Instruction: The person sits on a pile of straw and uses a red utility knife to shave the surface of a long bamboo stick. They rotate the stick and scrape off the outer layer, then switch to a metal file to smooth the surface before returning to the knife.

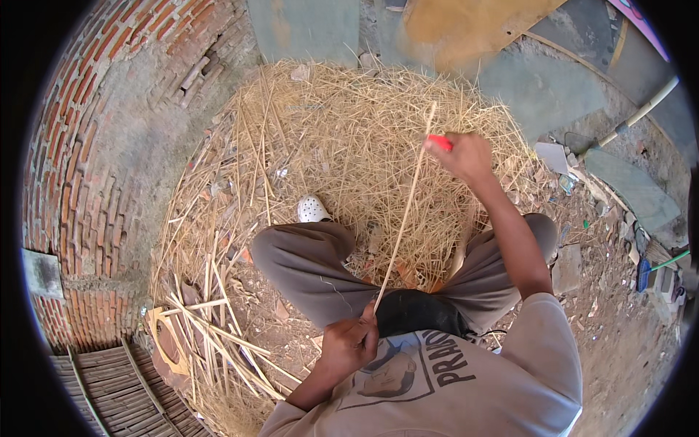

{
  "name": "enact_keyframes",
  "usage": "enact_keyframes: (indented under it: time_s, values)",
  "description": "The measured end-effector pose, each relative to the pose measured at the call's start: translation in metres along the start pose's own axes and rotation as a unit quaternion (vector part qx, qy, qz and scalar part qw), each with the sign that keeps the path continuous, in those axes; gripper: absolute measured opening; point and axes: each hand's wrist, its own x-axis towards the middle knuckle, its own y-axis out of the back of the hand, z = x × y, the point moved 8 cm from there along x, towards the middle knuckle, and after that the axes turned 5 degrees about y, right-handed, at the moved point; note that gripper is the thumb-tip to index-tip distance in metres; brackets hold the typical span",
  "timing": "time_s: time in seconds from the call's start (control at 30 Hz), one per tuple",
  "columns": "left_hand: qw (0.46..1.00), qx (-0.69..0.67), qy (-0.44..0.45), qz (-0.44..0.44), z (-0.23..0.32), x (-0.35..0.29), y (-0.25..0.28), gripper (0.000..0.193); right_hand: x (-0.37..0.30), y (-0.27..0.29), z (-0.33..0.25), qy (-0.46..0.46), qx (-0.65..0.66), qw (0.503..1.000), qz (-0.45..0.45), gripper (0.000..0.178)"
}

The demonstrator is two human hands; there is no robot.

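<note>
A long, thin, pale bamboo strip [403, 231] runs slantwise from my lap up over the heap of shavings. Its lower end is gripped in my closed left hand [346, 344], close to my body. My right hand [468, 157], held far out near the strip's upper end, is closed around a small red tool [440, 142]. The red part lies against the strip or just beside it. No blade can be made out, so the exact kind of tool is unclear.
A wide heap of pale shavings [349, 138] spreads before my crossed legs. Split bamboo strips [218, 331] lie at my left. A brick wall [91, 189] rises on the left; grey sheets [542, 91] stand behind the heap. A pale pole [641, 113] leans at the right.
</note>
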Motion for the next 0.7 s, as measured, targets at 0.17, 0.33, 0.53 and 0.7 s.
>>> enact_keyframes:
  time_s: [0.17, 0.33, 0.53, 0.7]
  values:
    - [1.000, -0.008, 0.002, -0.004, 0.002, -0.002, 0.007, 0.026, 0.013, 0.029, 0.008, -0.025, -0.032, 0.997, 0.069, 0.080]
    - [0.997, -0.029, 0.040, -0.051, -0.015, -0.039, 0.001, 0.019, 0.017, 0.047, 0.140, -0.311, 0.047, 0.944, 0.099, 0.085]
    - [0.919, -0.259, 0.290, 0.068, -0.075, -0.040, 0.001, 0.013, -0.017, -0.003, -0.030, -0.057, 0.099, 0.987, -0.111, 0.076]
    - [0.850, -0.419, 0.308, 0.088, -0.068, 0.012, -0.020, 0.023, -0.070, 0.005, -0.143, 0.252, 0.126, 0.959, -0.040, 0.063]
